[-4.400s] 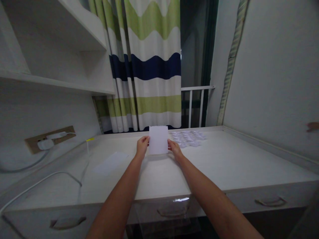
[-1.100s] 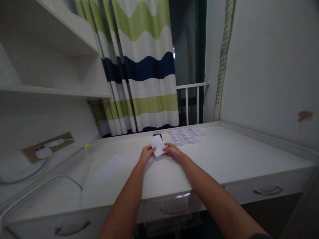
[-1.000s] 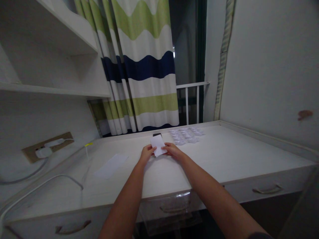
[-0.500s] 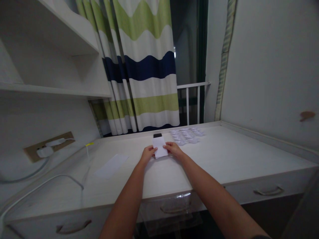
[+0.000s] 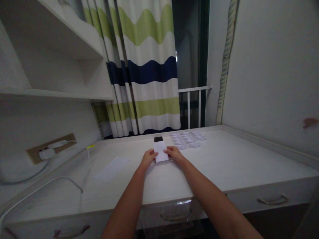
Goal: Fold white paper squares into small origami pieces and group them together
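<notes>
A broad, pale desk (image 5: 224, 166) with a faint wood grain fills the scene, flat and matte, and everything here sits relative to it. Behind its far edge hangs a soft curtain (image 5: 147, 66) in wavy green, white and navy bands. On the desk's left part lies a flat rectangular sheet (image 5: 112, 168), thin and white. Toward the far edge, a cluster of small folded paper pieces (image 5: 188, 139), crisp and angular. Over the desk's middle, the left hand (image 5: 149, 157) and right hand (image 5: 174, 153) meet on a folded white paper (image 5: 160, 151), a narrow rectangle held slightly raised; fingers of both hands pinch its side edges. Just beyond it lies a small dark, glossy phone (image 5: 158, 139).
</notes>
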`<state>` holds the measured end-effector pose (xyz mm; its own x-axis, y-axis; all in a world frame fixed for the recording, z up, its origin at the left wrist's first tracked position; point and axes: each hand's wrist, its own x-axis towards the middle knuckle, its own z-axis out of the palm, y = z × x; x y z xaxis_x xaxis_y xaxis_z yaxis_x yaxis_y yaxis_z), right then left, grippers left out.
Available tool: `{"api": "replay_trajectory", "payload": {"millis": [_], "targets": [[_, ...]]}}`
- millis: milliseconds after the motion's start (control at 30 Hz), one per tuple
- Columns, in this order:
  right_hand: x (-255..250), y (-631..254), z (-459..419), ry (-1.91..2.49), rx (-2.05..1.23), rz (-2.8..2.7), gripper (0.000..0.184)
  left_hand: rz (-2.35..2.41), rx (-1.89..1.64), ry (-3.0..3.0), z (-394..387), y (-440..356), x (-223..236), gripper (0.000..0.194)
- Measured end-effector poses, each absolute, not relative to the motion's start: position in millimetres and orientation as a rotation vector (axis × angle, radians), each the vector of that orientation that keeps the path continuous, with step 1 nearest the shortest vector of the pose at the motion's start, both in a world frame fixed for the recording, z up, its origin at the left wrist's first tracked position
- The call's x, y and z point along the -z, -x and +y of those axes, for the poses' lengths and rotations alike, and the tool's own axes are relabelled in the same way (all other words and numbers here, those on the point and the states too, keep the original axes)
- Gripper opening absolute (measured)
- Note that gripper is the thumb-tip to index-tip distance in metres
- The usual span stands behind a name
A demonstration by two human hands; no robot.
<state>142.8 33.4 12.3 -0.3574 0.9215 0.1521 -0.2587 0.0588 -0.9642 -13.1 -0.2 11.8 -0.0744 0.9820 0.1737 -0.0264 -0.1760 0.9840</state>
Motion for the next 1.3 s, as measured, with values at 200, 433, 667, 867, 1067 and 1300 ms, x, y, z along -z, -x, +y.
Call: {"api": "replay_trajectory", "payload": {"millis": [200, 433, 667, 867, 1067, 1300], "targets": [[-9.7, -142.6, 35.5, 0.747, -1.502, -1.348, 0.023, 1.149, -1.423, -1.285, 4.1, 15.5, -7.5, 0.033], [-8.4, -141.8, 35.7, 0.755, -1.475, -1.362, 0.025, 1.116, -1.429, -1.291, 4.1, 16.2, -7.1, 0.034], [-6.6, -141.7, 35.4, 0.76, -1.446, -1.384, 0.021, 1.105, -1.433, -1.291, 3.3, 15.1, -6.8, 0.035], [-10.2, -143.3, 35.4, 0.82, -1.496, -1.308, 0.019, 1.152, -1.446, -1.315, 6.6, 17.9, -5.3, 0.03], [-12.2, -144.9, 34.9, 0.848, -1.515, -1.242, 0.012, 1.165, -1.465, -1.306, 4.7, 19.4, -3.9, 0.033], [-12.3, -143.0, 34.0, 0.836, -1.46, -1.255, 0.009, 1.155, -1.471, -1.302, 0.5, 17.4, -7.3, 0.032]]}}
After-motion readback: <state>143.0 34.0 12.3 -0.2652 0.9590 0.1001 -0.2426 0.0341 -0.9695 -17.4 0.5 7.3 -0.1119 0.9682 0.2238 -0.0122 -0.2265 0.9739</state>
